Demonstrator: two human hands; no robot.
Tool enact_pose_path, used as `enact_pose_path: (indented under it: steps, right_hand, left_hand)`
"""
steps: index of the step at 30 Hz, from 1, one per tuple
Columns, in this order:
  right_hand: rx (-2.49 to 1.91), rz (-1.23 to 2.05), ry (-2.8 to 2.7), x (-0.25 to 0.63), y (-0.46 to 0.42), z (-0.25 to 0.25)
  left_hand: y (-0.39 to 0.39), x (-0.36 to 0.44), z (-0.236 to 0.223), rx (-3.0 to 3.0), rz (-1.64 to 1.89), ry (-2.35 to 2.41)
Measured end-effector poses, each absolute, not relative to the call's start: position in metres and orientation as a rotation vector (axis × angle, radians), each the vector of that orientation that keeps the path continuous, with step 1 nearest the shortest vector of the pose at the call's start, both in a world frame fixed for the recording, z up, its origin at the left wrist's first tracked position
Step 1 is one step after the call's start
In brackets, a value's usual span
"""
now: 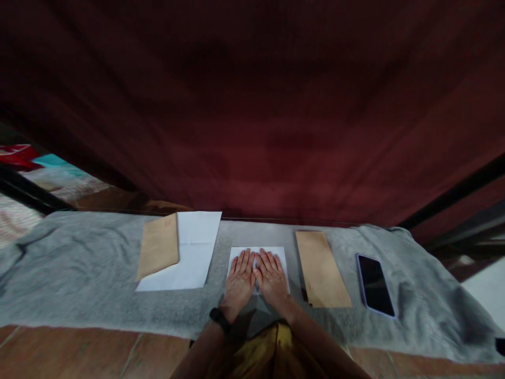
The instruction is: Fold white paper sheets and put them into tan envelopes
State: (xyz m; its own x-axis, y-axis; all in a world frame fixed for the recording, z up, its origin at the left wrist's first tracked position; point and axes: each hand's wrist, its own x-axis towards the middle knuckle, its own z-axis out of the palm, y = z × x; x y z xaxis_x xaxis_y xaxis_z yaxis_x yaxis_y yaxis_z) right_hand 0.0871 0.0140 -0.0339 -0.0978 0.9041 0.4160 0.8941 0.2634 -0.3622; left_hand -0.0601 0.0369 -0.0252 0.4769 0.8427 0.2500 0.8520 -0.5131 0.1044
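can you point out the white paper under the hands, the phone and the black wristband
white paper (280, 251): head view, on its bare far right corner
phone (376, 286): head view, mid-screen
black wristband (220, 319): head view, on its face

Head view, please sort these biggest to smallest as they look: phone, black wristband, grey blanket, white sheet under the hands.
1. Grey blanket
2. Central white sheet, by outline; much is covered
3. Phone
4. Black wristband

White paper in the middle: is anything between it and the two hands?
Nothing visible. The left hand and right hand rest flat on the white paper, though they hide part of it. The phone lies apart, off to the right.
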Motion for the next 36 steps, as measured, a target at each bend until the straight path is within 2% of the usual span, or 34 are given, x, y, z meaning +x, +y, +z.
enact_pose_path:
  steps: [21,29,36]
  right_hand:
    - [-1.866,-0.129,-1.771,0.118,0.005,-0.043]
    - [-1.857,-0.293,-1.799,0.119,0.006,-0.047]
    - [-1.841,-0.29,-1.792,0.109,0.011,-0.043]
  left_hand:
    - [0.043,-0.078,-0.022,-2.336,-0.651,-2.027]
    - [0.043,-0.048,-0.022,-2.549,-0.475,-1.673]
    - [0.041,-0.044,-0.026,-2.558,-0.376,-1.667]
